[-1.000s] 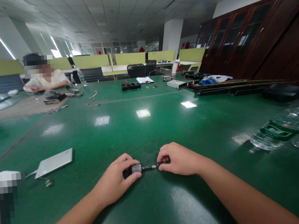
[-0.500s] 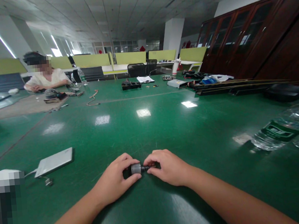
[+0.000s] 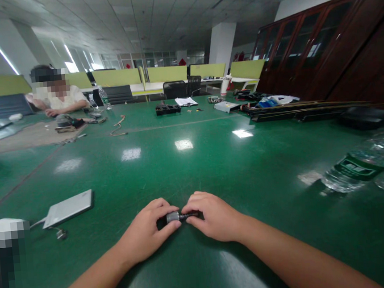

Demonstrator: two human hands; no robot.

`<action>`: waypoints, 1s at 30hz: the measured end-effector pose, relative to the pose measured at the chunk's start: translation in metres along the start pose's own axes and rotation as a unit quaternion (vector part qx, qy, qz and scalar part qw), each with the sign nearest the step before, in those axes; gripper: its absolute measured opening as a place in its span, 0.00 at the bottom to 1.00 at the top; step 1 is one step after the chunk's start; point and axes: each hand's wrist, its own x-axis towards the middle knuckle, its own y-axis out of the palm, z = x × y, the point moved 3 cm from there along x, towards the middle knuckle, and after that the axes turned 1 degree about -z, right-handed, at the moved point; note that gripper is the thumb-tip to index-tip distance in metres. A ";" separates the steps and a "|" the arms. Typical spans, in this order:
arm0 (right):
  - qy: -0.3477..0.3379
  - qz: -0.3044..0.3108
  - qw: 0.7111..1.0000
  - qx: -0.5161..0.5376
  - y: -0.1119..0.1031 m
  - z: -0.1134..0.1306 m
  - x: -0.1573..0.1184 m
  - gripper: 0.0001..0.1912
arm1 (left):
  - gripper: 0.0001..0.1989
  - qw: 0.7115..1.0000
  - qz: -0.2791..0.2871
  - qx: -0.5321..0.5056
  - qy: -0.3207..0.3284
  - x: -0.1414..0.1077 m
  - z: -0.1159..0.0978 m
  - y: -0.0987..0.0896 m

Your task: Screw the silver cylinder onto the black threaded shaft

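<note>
Low over the green table [image 3: 181, 176] lies a small motor [image 3: 173, 217] with a silver-grey cylindrical body, its dark ribbed shaft [image 3: 184, 217] pointing right. My left hand [image 3: 149, 230] is closed round the body, thumb on the near side and fingers on the far side. The thumb and fingers of my right hand [image 3: 215, 216] pinch the shaft, and the shaft's thin end shows inside the curl of that hand. Part of the body's left end is in shadow within my left palm.
To the left lie a white flat box with a cable [image 3: 70, 208] and a small metal piece [image 3: 61, 234]. Water bottles [image 3: 355, 168] are at the right. Farther back are a black tray [image 3: 168, 110], papers [image 3: 186, 101] and dark rails [image 3: 296, 111]. Another person [image 3: 62, 99] sits across at the left.
My right fingers have slid slightly left along the shaft, closer to the motor body. My left hand stays nearly in place. The person across has raised an arm.
</note>
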 end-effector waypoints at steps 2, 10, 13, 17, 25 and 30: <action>-0.001 -0.003 1.000 0.000 0.000 0.000 0.000 0.08 | 0.11 1.000 -0.001 -0.003 0.000 0.000 0.001 0.000; 0.004 -0.020 1.000 -0.003 0.007 0.000 0.001 0.07 | 0.09 1.000 0.000 -0.005 0.005 0.000 -0.001 0.000; 0.000 -0.023 1.000 -0.005 0.008 -0.001 0.002 0.06 | 0.09 1.000 0.002 -0.006 0.005 0.000 -0.002 0.000; -0.005 -0.019 1.000 -0.009 0.008 -0.001 0.002 0.06 | 0.10 1.000 0.004 -0.006 0.003 -0.001 -0.002 0.000; -0.007 -0.005 1.000 -0.014 0.004 0.000 0.003 0.07 | 0.10 1.000 0.003 -0.002 0.001 -0.001 -0.001 -0.001; -0.007 -0.001 1.000 -0.014 0.003 0.001 0.003 0.07 | 0.11 1.000 0.008 -0.001 -0.001 -0.001 -0.002 -0.001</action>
